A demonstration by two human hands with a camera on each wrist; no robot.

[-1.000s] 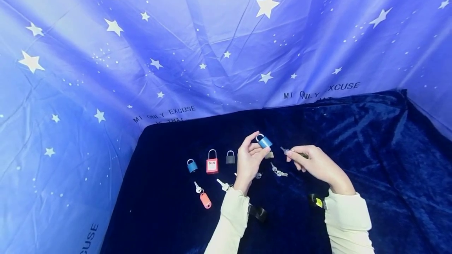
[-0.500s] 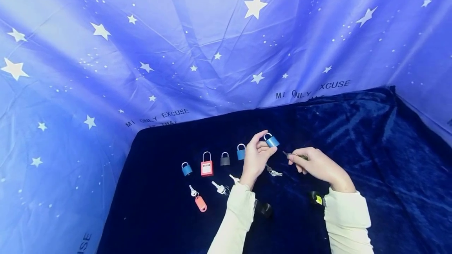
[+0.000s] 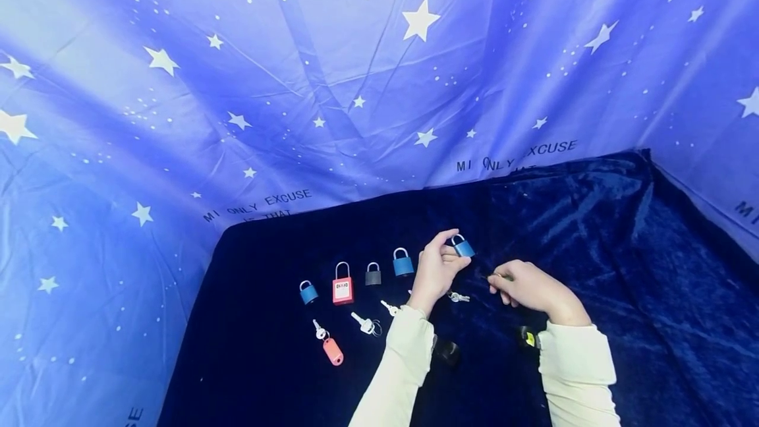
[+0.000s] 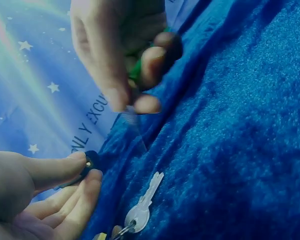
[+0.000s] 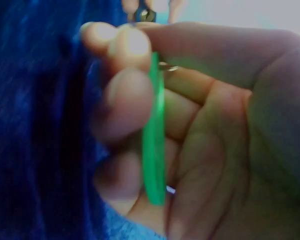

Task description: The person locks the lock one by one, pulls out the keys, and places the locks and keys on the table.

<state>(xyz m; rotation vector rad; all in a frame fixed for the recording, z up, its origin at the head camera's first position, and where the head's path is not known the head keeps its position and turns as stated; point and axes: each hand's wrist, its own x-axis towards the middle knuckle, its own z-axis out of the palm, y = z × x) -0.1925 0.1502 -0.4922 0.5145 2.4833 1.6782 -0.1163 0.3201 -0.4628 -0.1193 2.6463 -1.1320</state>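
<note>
In the head view my left hand (image 3: 437, 272) holds a blue padlock (image 3: 464, 247) up above the dark cloth, its shackle toward the fingertips. The left wrist view shows the lock's end with the keyhole (image 4: 89, 164) between thumb and fingers. To the right, my right hand (image 3: 530, 288) pinches a key (image 4: 133, 124) with its blade pointing down, blurred in the left wrist view. A green key tag (image 5: 155, 135) lies inside that hand's curled fingers. Key and padlock are apart. Beneath the hands rests a bunch of silver keys (image 3: 459, 296).
On the dark blue cloth (image 3: 249, 387) stand a small blue padlock (image 3: 308, 292), a red padlock (image 3: 342, 288), a dark grey padlock (image 3: 373, 275) and another blue padlock (image 3: 402, 263). In front lie a key with a red tag (image 3: 333, 350) and other keys (image 3: 364, 323). A starry curtain (image 3: 332, 84) hangs behind.
My left hand has moved right with the blue padlock, uncovering another blue padlock behind it. The key in my right hand has tilted and shows less in the head view. The head view has shifted slightly.
</note>
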